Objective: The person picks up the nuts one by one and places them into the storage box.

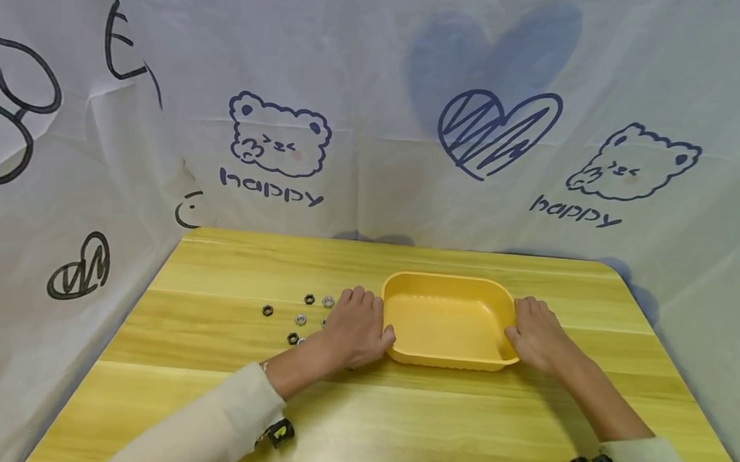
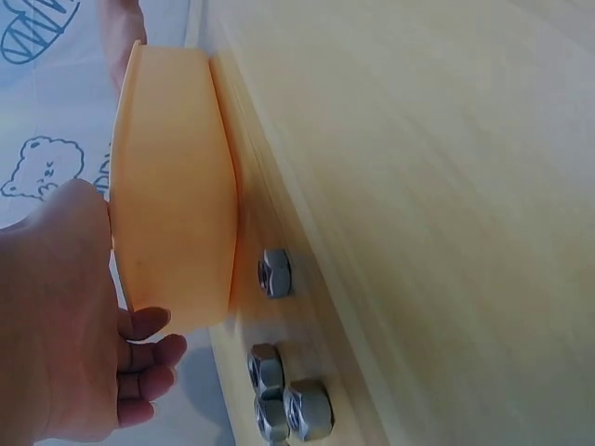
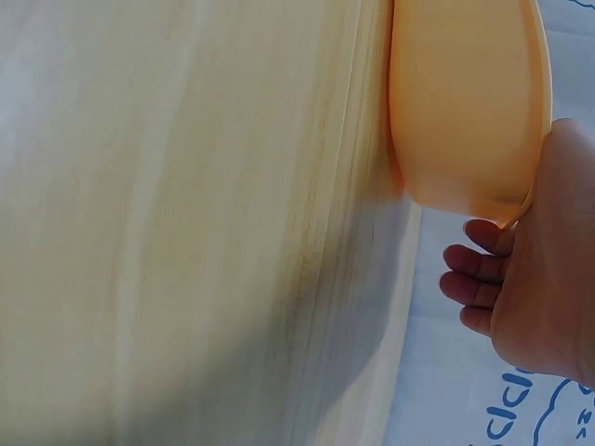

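A yellow plastic tray (image 1: 446, 324) with rounded corners sits on the wooden table, and nothing shows inside it. My left hand (image 1: 358, 330) grips its left end, thumb over the rim. At the opposite end my right hand (image 1: 537, 336) holds the rim, its thumb on the near side. In the left wrist view the fingers (image 2: 149, 356) curl at the tray's outer wall. The right wrist view has the fingers (image 3: 474, 265) curled under the rim. Several hex nuts (image 1: 301, 319), black and silver, lie left of the tray, some partly hidden by my left hand.
The pale wooden table (image 1: 424, 419) has rounded far corners. A white cloth (image 1: 373, 155) printed with bears and hearts hangs behind it and along the sides. Small black devices sit at both wrists, including one at the left cuff (image 1: 280, 432).
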A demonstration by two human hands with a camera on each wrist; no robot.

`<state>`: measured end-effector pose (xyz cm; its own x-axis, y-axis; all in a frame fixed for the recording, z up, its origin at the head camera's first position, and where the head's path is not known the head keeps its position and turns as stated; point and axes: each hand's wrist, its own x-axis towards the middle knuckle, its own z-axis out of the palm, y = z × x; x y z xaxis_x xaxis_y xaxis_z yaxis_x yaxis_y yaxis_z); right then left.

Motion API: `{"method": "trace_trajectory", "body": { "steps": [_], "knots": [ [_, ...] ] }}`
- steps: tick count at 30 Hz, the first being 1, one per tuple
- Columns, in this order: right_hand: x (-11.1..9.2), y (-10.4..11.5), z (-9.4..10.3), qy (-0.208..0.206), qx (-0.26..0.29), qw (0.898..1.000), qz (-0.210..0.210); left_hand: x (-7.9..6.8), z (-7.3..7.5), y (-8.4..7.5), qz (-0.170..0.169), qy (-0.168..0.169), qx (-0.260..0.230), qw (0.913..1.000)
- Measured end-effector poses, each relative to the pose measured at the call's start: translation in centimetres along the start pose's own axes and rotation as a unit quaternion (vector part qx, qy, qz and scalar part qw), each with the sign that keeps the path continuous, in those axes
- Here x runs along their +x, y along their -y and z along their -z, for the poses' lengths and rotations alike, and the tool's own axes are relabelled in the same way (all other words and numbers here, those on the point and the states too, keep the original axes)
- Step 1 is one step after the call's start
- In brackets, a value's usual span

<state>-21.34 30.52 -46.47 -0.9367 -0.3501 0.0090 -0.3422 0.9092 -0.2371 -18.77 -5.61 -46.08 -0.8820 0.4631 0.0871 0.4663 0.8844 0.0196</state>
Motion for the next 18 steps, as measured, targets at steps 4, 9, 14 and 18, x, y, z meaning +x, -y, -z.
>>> {"method": "trace_trajectory", "body": {
  "steps": [4, 9, 14, 18],
  "knots": [
    [0.0, -0.1, 0.0, 0.006, 0.004, 1.0, -0.006, 0.1, 0.2, 0.5, -0.007, -0.005, -0.002, 1.0],
    [0.0, 0.0, -0.1, 0.003, 0.01, 1.0, -0.012, 0.1, 0.3, 0.9, -0.021, -0.01, -0.002, 0.9997],
    [-0.1, 0.0, -0.2, -0.006, 0.019, 1.0, -0.013, 0.0, 0.3, 1.3, -0.023, -0.006, -0.005, 0.9997],
    [-0.1, 0.0, -0.1, -0.012, 0.022, 1.0, -0.016, -0.1, 0.8, 1.8, -0.018, 0.006, -0.017, 0.9997]
  ]
}}
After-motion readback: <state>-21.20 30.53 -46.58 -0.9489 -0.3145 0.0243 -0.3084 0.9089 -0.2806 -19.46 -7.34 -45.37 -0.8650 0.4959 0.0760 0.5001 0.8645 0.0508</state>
